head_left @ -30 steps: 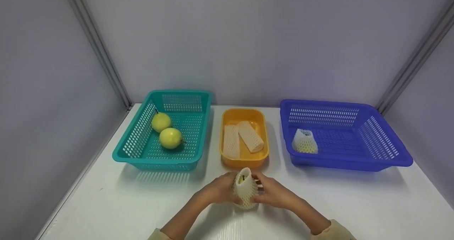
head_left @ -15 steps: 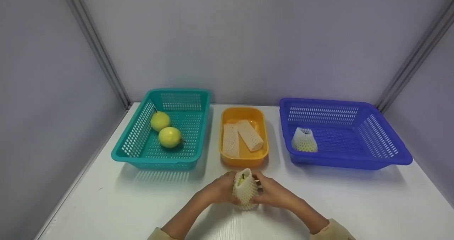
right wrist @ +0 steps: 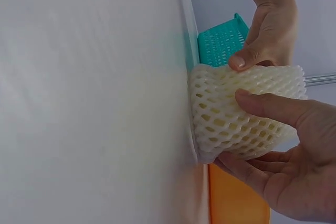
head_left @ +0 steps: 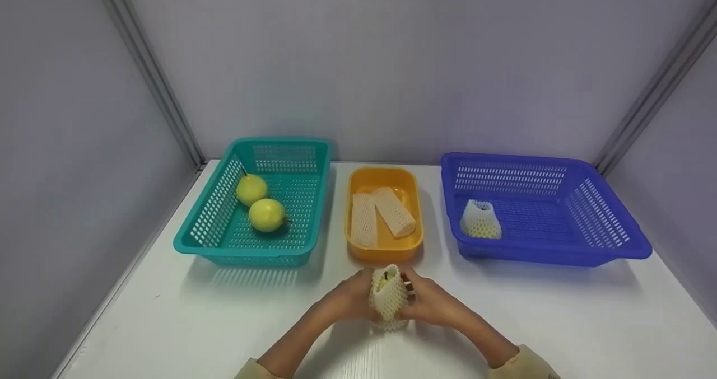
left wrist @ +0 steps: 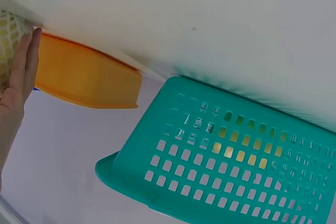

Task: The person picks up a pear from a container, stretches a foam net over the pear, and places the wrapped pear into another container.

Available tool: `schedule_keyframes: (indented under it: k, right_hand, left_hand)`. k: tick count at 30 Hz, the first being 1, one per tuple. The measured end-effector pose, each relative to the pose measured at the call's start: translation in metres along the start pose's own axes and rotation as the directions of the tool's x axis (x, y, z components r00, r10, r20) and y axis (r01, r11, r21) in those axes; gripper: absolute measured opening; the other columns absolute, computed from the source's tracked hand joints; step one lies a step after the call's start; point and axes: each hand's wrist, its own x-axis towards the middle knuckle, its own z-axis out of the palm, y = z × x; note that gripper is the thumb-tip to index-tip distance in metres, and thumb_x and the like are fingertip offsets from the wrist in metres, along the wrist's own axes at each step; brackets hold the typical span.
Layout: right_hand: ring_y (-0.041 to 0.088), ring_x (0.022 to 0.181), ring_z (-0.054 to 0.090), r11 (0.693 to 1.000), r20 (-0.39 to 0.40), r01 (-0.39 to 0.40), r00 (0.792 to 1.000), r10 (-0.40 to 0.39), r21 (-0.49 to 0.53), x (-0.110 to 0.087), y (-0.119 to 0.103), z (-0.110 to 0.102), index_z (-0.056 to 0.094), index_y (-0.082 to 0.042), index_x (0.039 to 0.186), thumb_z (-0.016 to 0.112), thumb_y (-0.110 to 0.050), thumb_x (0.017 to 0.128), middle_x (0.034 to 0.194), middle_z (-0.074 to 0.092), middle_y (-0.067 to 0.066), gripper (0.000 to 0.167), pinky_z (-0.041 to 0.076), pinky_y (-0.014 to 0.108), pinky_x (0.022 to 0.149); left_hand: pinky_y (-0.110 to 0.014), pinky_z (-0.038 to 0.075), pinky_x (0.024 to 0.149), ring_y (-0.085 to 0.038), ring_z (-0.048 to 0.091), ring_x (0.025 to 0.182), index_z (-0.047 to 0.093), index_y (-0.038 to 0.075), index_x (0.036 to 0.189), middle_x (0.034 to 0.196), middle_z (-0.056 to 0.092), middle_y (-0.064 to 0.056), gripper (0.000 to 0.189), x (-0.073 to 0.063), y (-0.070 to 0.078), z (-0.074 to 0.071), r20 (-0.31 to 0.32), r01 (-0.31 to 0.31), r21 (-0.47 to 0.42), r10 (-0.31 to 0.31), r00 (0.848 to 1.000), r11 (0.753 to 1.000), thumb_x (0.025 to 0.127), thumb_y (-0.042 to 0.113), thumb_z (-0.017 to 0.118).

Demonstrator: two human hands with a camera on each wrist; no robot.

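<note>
In the head view, a yellow pear [head_left: 383,283] stands inside a white foam net sleeve [head_left: 390,300] on the table, its dark stem showing at the open top. My left hand [head_left: 355,297] grips the sleeve from the left side. From the right, my right hand [head_left: 430,303] holds it with curled fingers. The right wrist view shows both thumbs pressing on the netting [right wrist: 231,111], whose lower rim is right at the tabletop. Only part of the left hand [left wrist: 18,77] and of the netted pear appears in the left wrist view.
A teal basket [head_left: 246,252] with two bare pears [head_left: 267,215] stands at the left. Behind the hands, an orange tub [head_left: 385,254] holds two flat foam sleeves [head_left: 394,212]. The purple basket [head_left: 552,250] at the right contains one sleeved pear [head_left: 480,220].
Both hands keep their grip around the sleeved pear. The sleeve's top rim has shifted slightly, and the stem shows more plainly. The baskets sit slightly higher in the head view.
</note>
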Motion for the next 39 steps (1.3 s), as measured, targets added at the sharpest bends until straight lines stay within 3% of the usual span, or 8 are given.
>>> schedule_keyframes:
  k: [5,7,10,14,19,28,35,39]
  right_hand:
    - [0.031,0.106,0.050,0.999,-0.022,-0.016,1.000,0.017,0.045,-0.001,-0.005,-0.005,0.036,-0.001,0.130,0.074,-0.009,0.071,0.122,0.047,0.014,0.070,0.046,0.039,0.084]
    - [0.032,0.107,0.050,0.998,-0.035,-0.016,0.999,0.018,0.063,-0.002,-0.006,-0.008,0.036,0.000,0.130,0.074,-0.009,0.070,0.123,0.047,0.015,0.071,0.045,0.040,0.085]
    - [0.035,0.110,0.048,0.995,-0.053,-0.017,0.998,0.022,0.095,-0.004,-0.007,-0.013,0.034,0.000,0.131,0.074,-0.011,0.071,0.125,0.045,0.017,0.074,0.043,0.044,0.088]
    - [0.036,0.114,0.044,0.981,-0.061,-0.022,0.998,0.035,0.195,-0.006,-0.010,-0.021,0.030,0.002,0.134,0.074,-0.014,0.076,0.128,0.041,0.018,0.075,0.041,0.044,0.091]
    - [0.032,0.112,0.045,0.954,-0.109,-0.047,0.991,0.083,0.296,-0.009,-0.019,-0.032,0.028,0.001,0.136,0.069,-0.021,0.082,0.126,0.041,0.017,0.071,0.041,0.042,0.091]
    - [0.029,0.111,0.048,0.908,-0.172,-0.127,0.962,0.211,0.400,-0.006,-0.026,-0.038,0.031,0.001,0.135,0.060,-0.032,0.089,0.119,0.046,0.017,0.063,0.043,0.040,0.089]
    - [0.030,0.105,0.052,0.889,-0.172,-0.085,0.969,0.179,0.449,-0.009,-0.021,-0.042,0.034,0.002,0.136,0.043,-0.038,0.097,0.117,0.049,0.017,0.057,0.042,0.041,0.090]
    - [0.029,0.101,0.054,0.884,-0.180,-0.056,0.971,0.156,0.465,-0.011,-0.020,-0.045,0.036,0.002,0.134,0.042,-0.037,0.097,0.116,0.051,0.016,0.054,0.043,0.041,0.089]
  left_hand:
    - [-0.036,0.040,0.090,-0.018,0.049,0.106,0.040,0.009,0.127,0.113,0.051,0.001,0.078,0.002,0.003,-0.008,0.005,-0.058,-0.107,0.059,0.998,0.993,0.063,0.008,0.083]
    - [-0.035,0.039,0.091,-0.016,0.048,0.106,0.038,0.009,0.129,0.115,0.050,0.002,0.080,0.004,0.003,-0.009,-0.011,-0.111,-0.184,0.111,0.994,0.977,0.062,0.008,0.083]
    - [-0.035,0.040,0.088,-0.019,0.048,0.103,0.031,0.003,0.130,0.116,0.048,-0.004,0.084,0.006,0.004,-0.009,-0.049,-0.145,-0.284,0.137,0.989,0.948,0.063,0.007,0.081]
    - [-0.038,0.041,0.086,-0.023,0.046,0.101,0.024,-0.001,0.128,0.117,0.042,-0.012,0.083,0.008,0.007,-0.009,-0.088,-0.088,-0.365,0.059,0.994,0.927,0.067,0.014,0.080]
    - [-0.040,0.044,0.085,-0.027,0.047,0.107,0.023,0.002,0.129,0.125,0.037,-0.016,0.076,0.012,0.012,-0.013,-0.108,-0.046,-0.505,-0.010,0.994,0.862,0.077,0.024,0.074]
    - [-0.041,0.043,0.088,-0.027,0.049,0.109,0.026,0.002,0.132,0.126,0.039,-0.016,0.067,0.017,0.019,-0.018,-0.058,0.003,-0.602,-0.047,0.997,0.799,0.089,0.043,0.057]
    - [-0.040,0.041,0.092,-0.028,0.051,0.108,0.022,-0.005,0.133,0.119,0.043,-0.018,0.070,0.021,0.020,-0.017,0.014,0.038,-0.745,-0.041,0.999,0.666,0.093,0.048,0.044]
    - [-0.041,0.041,0.092,-0.030,0.051,0.110,0.026,-0.006,0.133,0.119,0.046,-0.019,0.065,0.023,0.020,-0.016,0.046,0.020,-0.807,0.029,0.999,0.591,0.097,0.047,0.034]
